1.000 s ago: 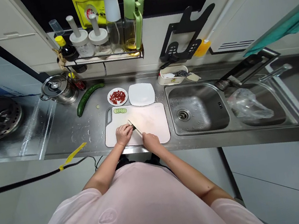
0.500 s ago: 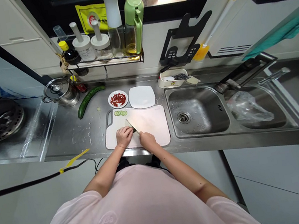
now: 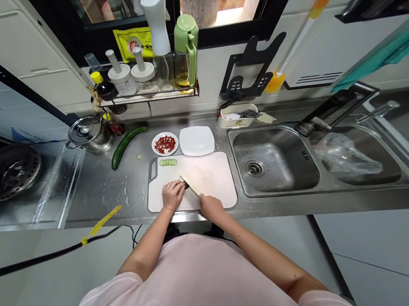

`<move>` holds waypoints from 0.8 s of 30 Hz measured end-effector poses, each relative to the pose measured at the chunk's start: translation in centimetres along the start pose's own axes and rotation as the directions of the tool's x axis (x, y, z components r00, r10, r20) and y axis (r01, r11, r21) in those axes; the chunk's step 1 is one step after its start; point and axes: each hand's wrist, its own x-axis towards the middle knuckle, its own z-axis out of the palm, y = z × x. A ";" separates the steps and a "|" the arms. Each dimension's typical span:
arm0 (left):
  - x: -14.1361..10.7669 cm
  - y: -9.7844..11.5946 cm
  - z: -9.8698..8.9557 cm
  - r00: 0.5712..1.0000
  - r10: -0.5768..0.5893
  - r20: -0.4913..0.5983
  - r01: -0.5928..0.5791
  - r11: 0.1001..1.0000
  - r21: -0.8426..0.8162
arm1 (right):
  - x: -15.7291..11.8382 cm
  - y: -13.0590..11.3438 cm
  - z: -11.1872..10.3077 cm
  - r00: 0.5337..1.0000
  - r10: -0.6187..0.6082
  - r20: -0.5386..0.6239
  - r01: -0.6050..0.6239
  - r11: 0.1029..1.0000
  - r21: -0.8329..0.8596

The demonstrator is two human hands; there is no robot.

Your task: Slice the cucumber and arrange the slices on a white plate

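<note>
My left hand [image 3: 173, 195] is closed on a short piece of cucumber [image 3: 186, 184], which is mostly hidden under the fingers, on the white cutting board [image 3: 213, 172]. The handle of a knife [image 3: 190, 187] is wrapped in my right hand [image 3: 211, 207]. Its blade slants up and left, right beside the cut end of the cucumber. Several thin cucumber slices [image 3: 168, 162] lie overlapping in a row near the board's top left. Behind the board stand a plate of chopped red pieces [image 3: 165, 144] and a white plate [image 3: 197, 141].
A whole cucumber [image 3: 125, 148] lies left of the plates, near a lidded pot [image 3: 89, 135]. The sink [image 3: 274, 159] is on the right, with a plastic bag [image 3: 345, 153] in its second basin. Above, a rack [image 3: 148, 97] holds seasoning jars and bottles.
The camera view has tilted, so the whole scene sits slightly lower. My right hand and the knife have shifted a little to the right, away from my left hand.
</note>
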 end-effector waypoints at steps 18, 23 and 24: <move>0.2 0.5 -0.5 1.000 0.009 0.016 -0.009 1.000 0.013 | 2.7 -2.3 -1.9 1.000 0.014 -0.024 -0.013 1.000 0.026; 0.2 0.5 -0.5 1.000 0.014 0.000 -0.014 1.000 0.010 | 2.0 -2.1 -2.1 1.000 0.022 -0.015 -0.022 1.000 0.017; 0.1 0.5 -0.5 1.000 0.012 -0.002 -0.012 1.000 0.009 | 1.7 -2.0 -2.0 1.000 0.022 -0.012 -0.022 1.000 0.014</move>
